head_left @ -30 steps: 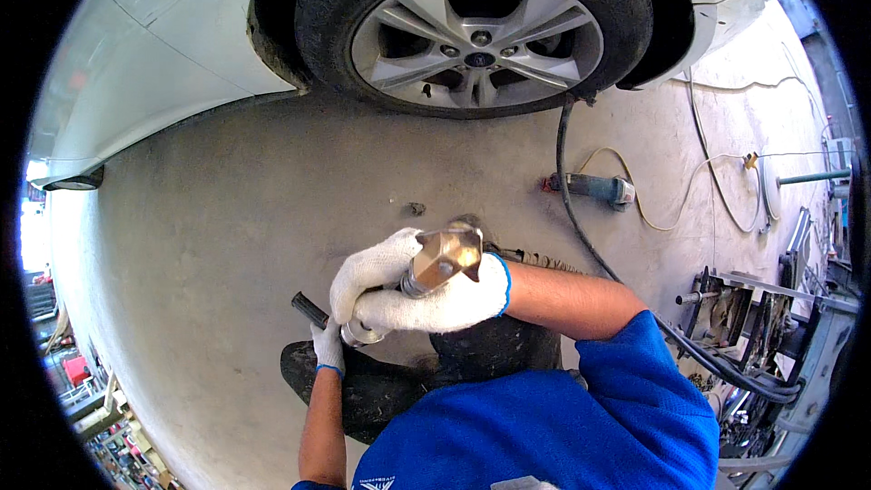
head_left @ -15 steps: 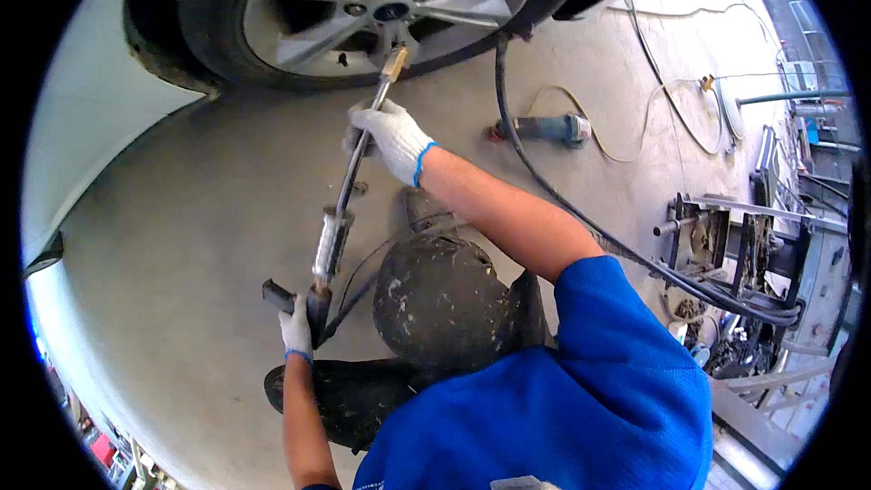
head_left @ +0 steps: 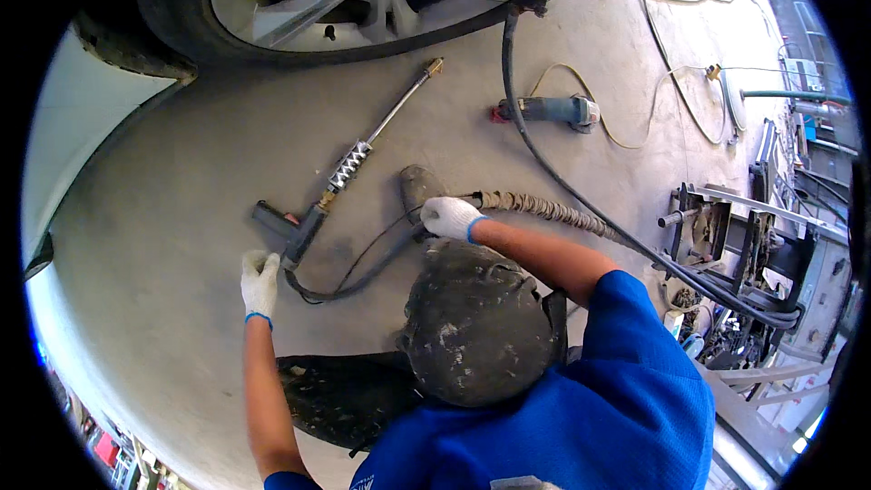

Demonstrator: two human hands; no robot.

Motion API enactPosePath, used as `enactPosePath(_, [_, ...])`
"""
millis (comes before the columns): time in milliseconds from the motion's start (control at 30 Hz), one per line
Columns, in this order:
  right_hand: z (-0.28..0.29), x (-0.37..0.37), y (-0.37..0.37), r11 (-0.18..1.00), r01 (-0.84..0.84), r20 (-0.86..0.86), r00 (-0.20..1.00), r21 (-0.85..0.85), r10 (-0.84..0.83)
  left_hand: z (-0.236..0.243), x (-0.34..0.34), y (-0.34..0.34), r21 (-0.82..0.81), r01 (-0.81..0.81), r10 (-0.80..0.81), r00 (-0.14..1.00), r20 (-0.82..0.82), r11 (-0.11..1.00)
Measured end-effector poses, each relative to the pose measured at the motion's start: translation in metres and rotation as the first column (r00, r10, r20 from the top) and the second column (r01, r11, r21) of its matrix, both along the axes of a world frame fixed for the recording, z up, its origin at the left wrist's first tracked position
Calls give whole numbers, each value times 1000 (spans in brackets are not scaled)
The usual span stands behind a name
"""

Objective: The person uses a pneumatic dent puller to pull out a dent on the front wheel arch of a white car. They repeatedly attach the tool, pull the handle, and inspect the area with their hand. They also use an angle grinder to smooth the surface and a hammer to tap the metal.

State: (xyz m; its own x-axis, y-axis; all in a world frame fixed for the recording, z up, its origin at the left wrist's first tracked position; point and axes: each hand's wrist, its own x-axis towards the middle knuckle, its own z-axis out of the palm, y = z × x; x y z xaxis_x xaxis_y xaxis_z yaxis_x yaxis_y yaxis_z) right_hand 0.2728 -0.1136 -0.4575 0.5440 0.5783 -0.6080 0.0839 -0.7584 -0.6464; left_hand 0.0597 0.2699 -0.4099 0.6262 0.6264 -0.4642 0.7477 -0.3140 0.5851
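Note:
On the floor lies a slide hammer (head_left: pixel 386 122) with a long metal shaft, brass-coloured tip, ribbed silver weight and black pistol handle (head_left: pixel 304 234). My left hand (head_left: pixel 260 286), in a white glove, is beside the handle's lower end, apart from it, its fingers curled on nothing visible. My right hand (head_left: pixel 451 219), gloved too, is closed above my knee, over the black cable (head_left: pixel 381 261) running from the handle. Whatever its fingers hold is hidden. The wheel (head_left: pixel 363 0) of a car, with silver spokes and lug nuts, stands beyond the tip.
A blue-green angle grinder (head_left: pixel 549 112) lies to the right with its pale cord. Near it a thick black hose (head_left: pixel 544 177) and a ribbed sleeve (head_left: pixel 544 206) cross the floor. A metal frame (head_left: pixel 735 236) stands at the far right; the car body (head_left: pixel 118 100) is at left.
The slide hammer has been let go and lies on the floor, its tip away from the wheel. My right hand has moved back toward my knee, my left hand off the handle.

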Motion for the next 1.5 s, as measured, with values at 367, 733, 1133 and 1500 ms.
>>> enactPosePath(367, [30,-35,-104,979,203,67,977,-27,-200,26,64,-12,171,618,-575,781,-242,767])
enactPosePath(733, [265,-73,-149,395,869,-672,486,299,-559,-52,104,-25,255,907,-697,421,-580,336])
enactPosePath(1133, [281,-131,-213,148,975,-828,219,165,-516,-69,90,-46,360,844,-596,535,-598,397])
enactPosePath(1500, [339,-194,-187,387,845,205,332,370,-921,-73,92,-49,377,827,-543,559,-627,416])
